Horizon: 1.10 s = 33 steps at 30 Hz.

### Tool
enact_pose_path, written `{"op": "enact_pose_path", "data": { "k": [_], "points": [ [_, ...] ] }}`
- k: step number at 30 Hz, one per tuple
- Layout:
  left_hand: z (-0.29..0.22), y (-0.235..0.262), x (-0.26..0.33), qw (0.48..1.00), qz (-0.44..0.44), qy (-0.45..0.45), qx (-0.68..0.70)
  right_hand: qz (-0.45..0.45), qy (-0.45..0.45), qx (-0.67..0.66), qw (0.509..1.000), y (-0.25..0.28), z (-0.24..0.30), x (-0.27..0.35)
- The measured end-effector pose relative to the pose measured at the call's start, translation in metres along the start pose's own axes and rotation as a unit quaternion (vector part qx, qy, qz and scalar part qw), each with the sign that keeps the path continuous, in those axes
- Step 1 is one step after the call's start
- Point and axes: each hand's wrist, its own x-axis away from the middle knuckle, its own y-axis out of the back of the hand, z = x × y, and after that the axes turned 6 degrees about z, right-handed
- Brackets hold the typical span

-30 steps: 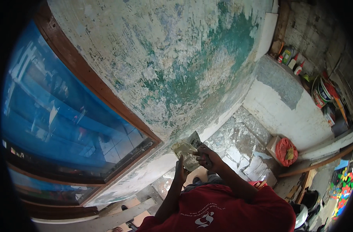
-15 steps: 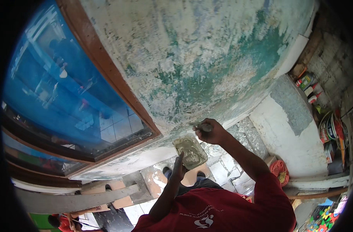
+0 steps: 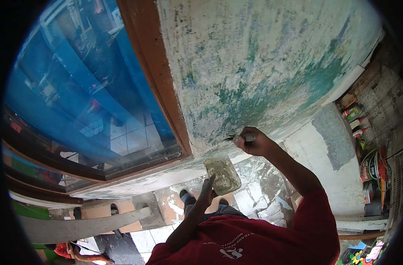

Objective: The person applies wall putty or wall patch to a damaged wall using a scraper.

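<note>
My left hand (image 3: pixel 207 191) is closed on the near left edge of a shallow rectangular plastic tub (image 3: pixel 222 175), smeared inside with greyish-green paste. In my right hand (image 3: pixel 256 146) is a putty knife (image 3: pixel 250 138), its light handle showing between the fingers. The small dark blade points left at the lower part of the patchy wall (image 3: pixel 237 92), where white, grey and green paint is worn and peeling. Blade and wall look very close; contact cannot be made out. The tub is held just below and left of the right hand.
A brown-framed window (image 3: pixel 159 75) with blue behind its glass borders the wall on the left. Bottles (image 3: pixel 355 123) and a paint bucket (image 3: pixel 372 165) stand at right. Paint flakes litter the tiled floor (image 3: pixel 254 190). Another person (image 3: pixel 64 251) is at lower left.
The view has shifted, so the window edge stands farther right. My right hand has turned the putty knife, and its blade now shows against the wall. The tub stays in my left hand.
</note>
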Motion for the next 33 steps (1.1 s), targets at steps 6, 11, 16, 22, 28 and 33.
{"op": "enact_pose_path", "data": {
  "k": [6,11,16,22,28,33],
  "points": [
    [0.009,0.014,-0.005,0.999,-0.031,0.020,0.002,-0.035,0.054,-0.101,0.993,-0.004,0.020,-0.007],
    [0.013,0.017,-0.010,0.998,-0.046,0.029,0.012,0.019,0.061,-0.091,0.994,-0.009,0.014,-0.008],
    [-0.001,0.002,-0.023,1.000,-0.011,0.010,0.021,0.040,0.054,-0.104,0.992,-0.009,0.014,-0.008],
    [-0.010,-0.017,-0.034,1.000,-0.002,-0.002,0.011,0.064,0.049,-0.085,0.993,-0.015,0.016,-0.005],
    [-0.010,-0.024,-0.036,1.000,-0.006,-0.002,0.007,0.059,0.062,-0.089,0.992,-0.036,0.022,0.006],
    [-0.008,-0.021,-0.036,1.000,0.001,-0.015,0.004,0.038,0.112,0.027,0.993,-0.041,0.002,0.038]
  ]
}}
